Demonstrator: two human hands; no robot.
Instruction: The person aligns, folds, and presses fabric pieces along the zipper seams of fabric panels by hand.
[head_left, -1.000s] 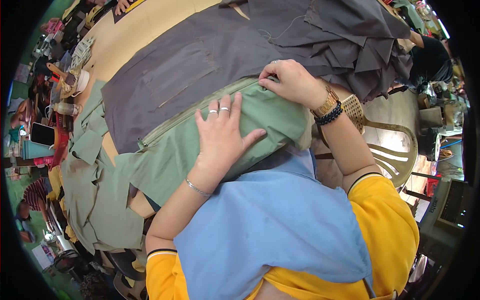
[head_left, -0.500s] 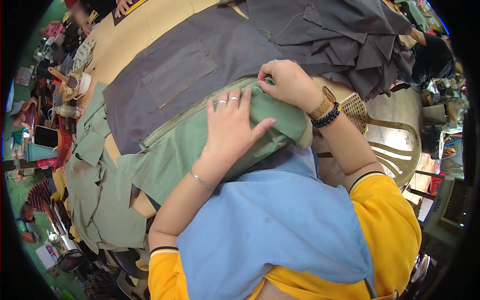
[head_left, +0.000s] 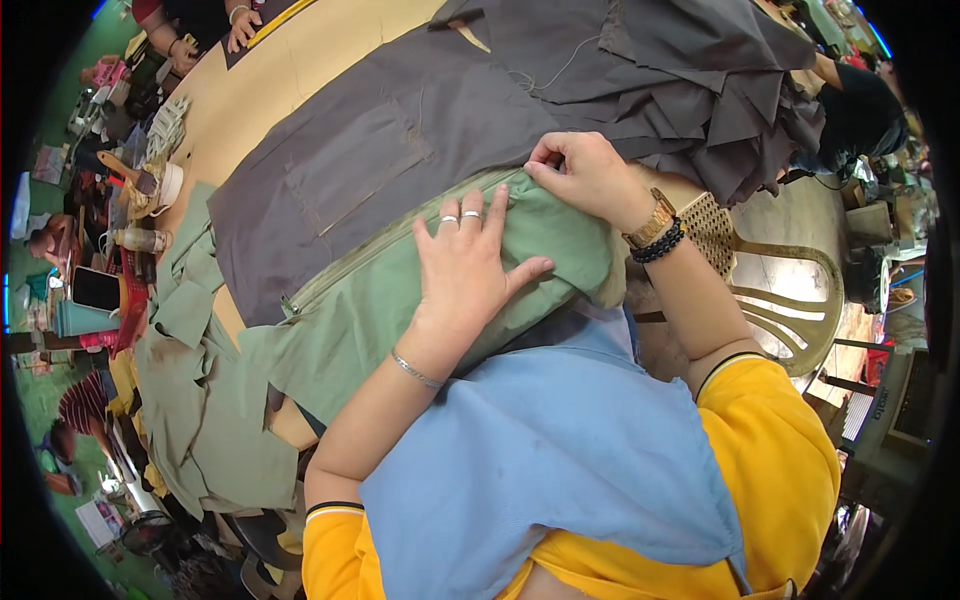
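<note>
A green fabric piece lies across the near side of the table, over the dark grey fabric. Along its far edge runs a zipper, with what looks like its pull near the left end. My left hand rests flat on the green fabric, fingers spread, just below the zipper. At the zipper's right end my right hand pinches the edge of the green fabric between thumb and forefinger. The grey piece has a stitched rectangular patch.
More dark grey fabric is heaped at the far right, with loose threads on it. Green cut pieces hang over the table's left edge. A plastic chair stands at right. Another person's hand rests at the table's far left.
My right hand has shifted slightly down and right, still pinching the edge. My left hand stays flat on the green fabric. More of the other person's hands shows at the far left.
</note>
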